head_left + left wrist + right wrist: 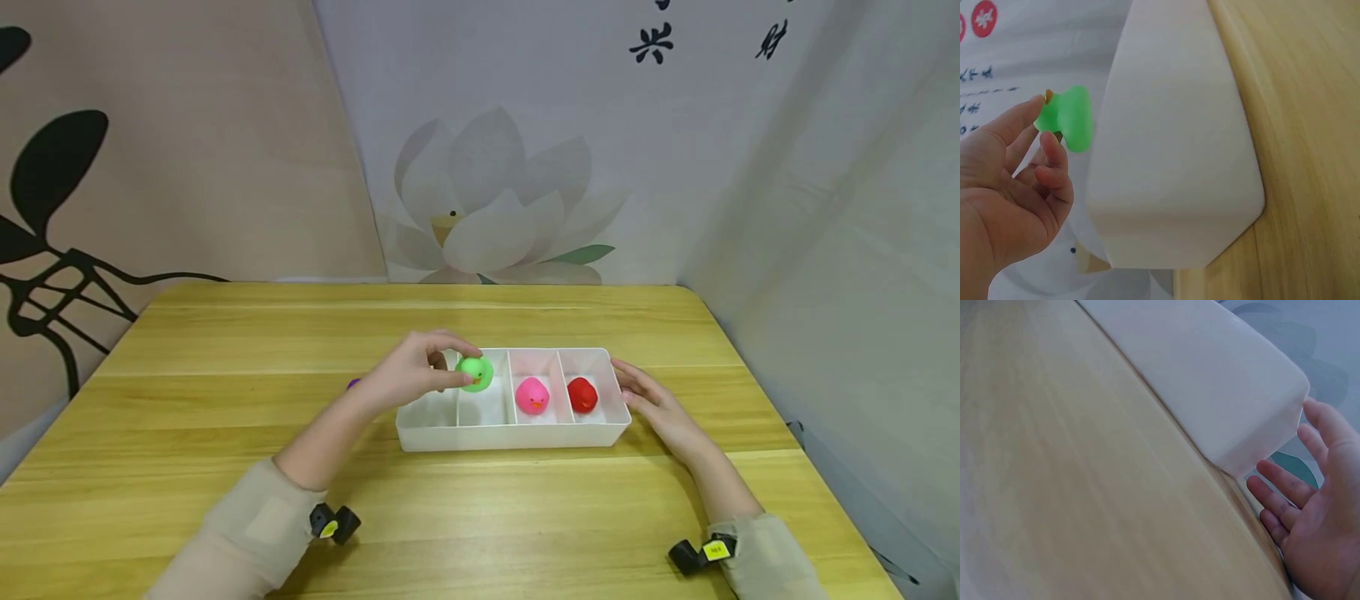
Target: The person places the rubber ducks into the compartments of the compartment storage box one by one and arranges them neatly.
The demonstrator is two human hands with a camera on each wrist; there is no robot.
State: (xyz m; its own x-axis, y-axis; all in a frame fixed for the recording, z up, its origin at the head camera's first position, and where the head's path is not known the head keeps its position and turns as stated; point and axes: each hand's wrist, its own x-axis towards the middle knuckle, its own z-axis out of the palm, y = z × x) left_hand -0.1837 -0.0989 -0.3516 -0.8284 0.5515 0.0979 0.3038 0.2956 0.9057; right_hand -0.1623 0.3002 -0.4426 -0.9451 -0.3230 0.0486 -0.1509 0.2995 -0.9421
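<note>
A green toy duck is pinched between the thumb and fingers of my left hand, above the second compartment from the left of a white divided box. In the left wrist view the green duck is held beside the box's long wall, higher than the table. A pink toy duck sits in the third compartment and a red toy duck in the rightmost one. My right hand rests against the box's right end, its fingers loosely extended.
A small purple object lies on the wooden table left of the box, mostly hidden behind my left forearm. A printed cloth hangs behind the table, and more cloth hangs along the right side.
</note>
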